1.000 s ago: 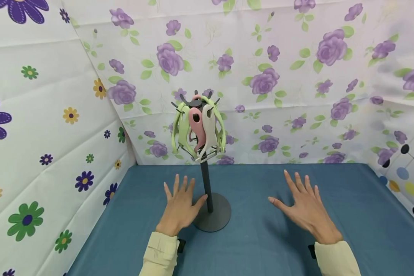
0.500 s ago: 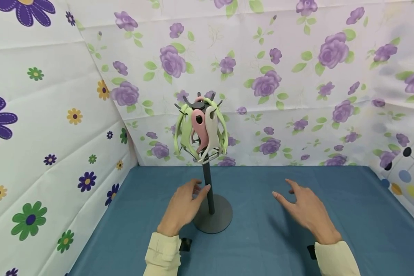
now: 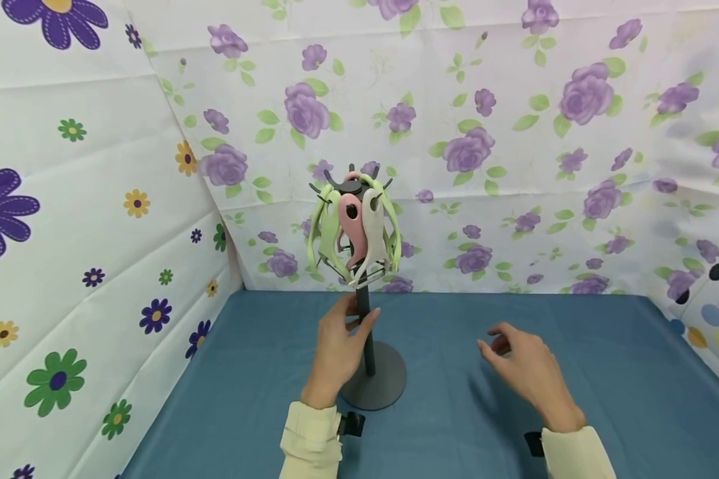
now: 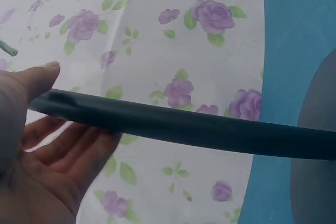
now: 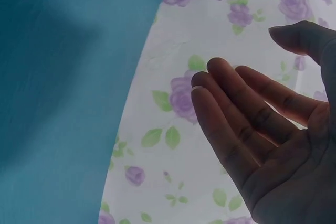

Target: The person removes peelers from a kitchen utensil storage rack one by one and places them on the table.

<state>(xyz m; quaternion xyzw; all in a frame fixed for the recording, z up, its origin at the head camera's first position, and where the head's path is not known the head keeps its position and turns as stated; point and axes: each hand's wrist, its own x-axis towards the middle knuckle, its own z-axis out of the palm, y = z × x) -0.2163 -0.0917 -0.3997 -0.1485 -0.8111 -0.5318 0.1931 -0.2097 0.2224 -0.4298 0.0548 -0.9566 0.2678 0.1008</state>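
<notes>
In you come on the left! Your left hand [image 3: 338, 346], spread flat a second ago, has reached the dark pole [image 3: 369, 352], which now runs between your thumb and your other fingers. Thumb on one side, fingers bending round the other; whether they have tightened onto it, I can't tell from here. Just above those fingertips hang the curved pieces: the pink piece [image 3: 353, 229] in front, the pale piece [image 3: 374, 229] beside it, the green pieces [image 3: 329, 229] out to the sides, all hung on the pole's top and none in your fingers. Below your fingers, the round base [image 3: 389, 386] sits on the blue table [image 3: 449, 412], pole upright.

Over to your right hand [image 3: 530, 372]: those fingers have drawn in too, from straight to loosely bent, holding nothing, well to the right of the pole.

What's that worth? I'd judge your left is now placed to steady or shift the pole beneath its load, with your right free. The danger, I reckon: a jolt at your left fingers would set the hung pieces swinging.
</notes>
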